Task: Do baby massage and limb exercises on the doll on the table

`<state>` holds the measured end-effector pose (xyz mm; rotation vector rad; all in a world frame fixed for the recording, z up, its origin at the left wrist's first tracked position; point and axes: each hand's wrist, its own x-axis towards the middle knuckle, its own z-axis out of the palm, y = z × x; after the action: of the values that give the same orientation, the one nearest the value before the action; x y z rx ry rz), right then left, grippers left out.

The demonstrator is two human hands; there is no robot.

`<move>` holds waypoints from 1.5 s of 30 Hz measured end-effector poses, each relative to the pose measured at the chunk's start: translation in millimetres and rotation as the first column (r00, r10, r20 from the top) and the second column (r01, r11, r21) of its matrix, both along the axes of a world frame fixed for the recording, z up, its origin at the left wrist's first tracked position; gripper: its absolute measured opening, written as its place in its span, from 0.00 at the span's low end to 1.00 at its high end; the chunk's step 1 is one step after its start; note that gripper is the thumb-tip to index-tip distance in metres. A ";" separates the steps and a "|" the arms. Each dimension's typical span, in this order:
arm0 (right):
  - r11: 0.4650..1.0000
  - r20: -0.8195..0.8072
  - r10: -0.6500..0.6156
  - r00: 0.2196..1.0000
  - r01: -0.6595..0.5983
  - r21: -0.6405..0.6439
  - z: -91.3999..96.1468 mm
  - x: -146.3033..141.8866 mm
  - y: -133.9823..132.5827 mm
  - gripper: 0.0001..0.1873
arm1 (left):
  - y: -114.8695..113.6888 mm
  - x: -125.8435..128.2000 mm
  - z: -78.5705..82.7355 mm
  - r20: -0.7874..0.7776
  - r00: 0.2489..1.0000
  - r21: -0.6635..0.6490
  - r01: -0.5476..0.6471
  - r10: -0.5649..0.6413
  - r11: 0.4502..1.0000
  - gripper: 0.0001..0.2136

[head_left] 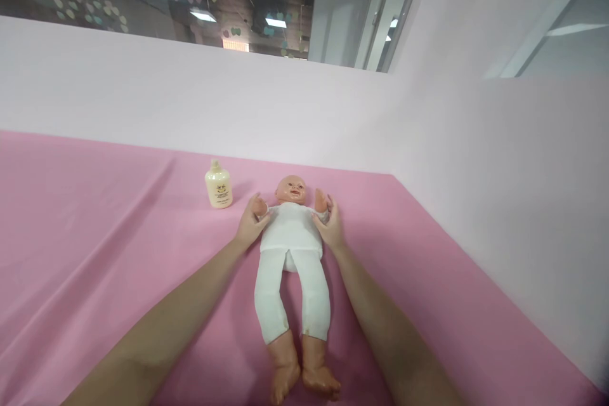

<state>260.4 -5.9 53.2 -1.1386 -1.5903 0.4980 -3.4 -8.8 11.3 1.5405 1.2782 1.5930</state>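
Observation:
A baby doll [291,228] lies face up on the pink cover, its head toward the wall and its bare feet toward me. Its torso and legs are white cloth. My left hand [250,222] is wrapped round the doll's arm on the left of the view, near its small hand. On the other side my right hand [332,223] curls round the doll's other arm, thumb at the wrist and fingers behind. Both of the doll's hands point up beside its head. A cream-coloured pump bottle [219,187] with a printed label stands upright left of the doll's head.
The pink cover [118,222] spreads over the surface, with long creases at the left. White walls [190,95] rise behind it and along the right side. A window [238,0] with heart stickers is set in the back wall.

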 end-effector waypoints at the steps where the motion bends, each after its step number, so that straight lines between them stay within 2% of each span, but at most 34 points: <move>1: 1.000 0.056 0.018 0.998 -0.019 0.019 1.9 -2.0 -3.1 0.36 | -2.7 0.8 2.3 -0.040 0.999 0.013 0.012 -0.011 1.000 0.27; 4: 0.994 0.295 0.070 0.953 -0.092 0.061 7.0 -7.2 -12.7 0.15 | -9.6 2.6 8.6 -0.222 0.968 0.076 0.135 -0.115 0.988 0.17; 7: 0.978 0.451 0.132 0.882 -0.191 0.088 11.5 -10.6 -20.8 0.09 | -12.6 3.4 12.7 -0.339 0.922 0.153 0.251 -0.188 0.956 0.13; 11: 0.957 0.465 0.223 0.857 -0.284 0.064 12.7 -11.1 -24.3 0.16 | -9.7 4.8 11.0 -0.337 0.924 0.135 0.235 -0.178 0.963 0.15; 15: 0.985 0.300 0.145 0.943 -0.164 0.042 5.8 -7.7 -16.9 0.32 | -0.5 7.3 2.9 -0.272 0.956 0.083 0.134 -0.107 0.987 0.28; 18: 0.997 0.222 0.073 0.972 -0.077 0.010 -0.8 -1.7 -7.2 0.37 | 7.3 7.8 -5.4 -0.240 0.970 0.060 0.058 -0.042 0.997 0.34; 22: 0.999 0.269 0.042 0.962 -0.032 -0.041 -6.6 8.3 3.9 0.38 | 15.5 5.4 -16.8 -0.193 0.980 0.052 0.061 -0.050 0.997 0.35; 27: 0.998 0.261 0.057 0.964 -0.046 -0.047 -10.1 13.8 12.6 0.36 | 21.2 2.2 -24.3 -0.204 0.979 -0.007 0.007 -0.008 1.000 0.31; 31: 0.992 0.245 0.022 0.969 0.010 -0.127 -10.4 17.0 17.9 0.35 | 19.3 2.7 -18.3 -0.366 0.930 -0.136 -0.090 0.034 0.987 0.29; 34: 0.964 0.248 -0.041 0.968 0.103 -0.243 -9.9 21.3 20.1 0.29 | 16.4 3.5 -9.5 -0.507 0.862 -0.251 -0.177 0.027 0.952 0.28; 38: 0.924 0.229 -0.103 0.968 0.179 -0.338 -10.1 25.7 19.9 0.22 | 14.9 1.3 -2.1 -0.566 0.825 -0.295 -0.218 0.014 0.930 0.27; 41: 0.945 0.188 -0.083 0.979 0.137 -0.296 -10.2 25.9 18.6 0.22 | 14.8 -1.6 -1.5 -0.523 0.852 -0.296 -0.202 0.019 0.934 0.26; 45: 0.991 0.113 -0.015 0.993 0.030 -0.132 -9.2 22.9 18.2 0.33 | 14.7 -4.1 -4.5 -0.374 0.927 -0.191 -0.117 0.038 0.974 0.26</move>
<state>283.3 12.3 43.9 -1.3039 -1.6583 0.5397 -7.6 5.9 6.8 1.7213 1.6707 1.1972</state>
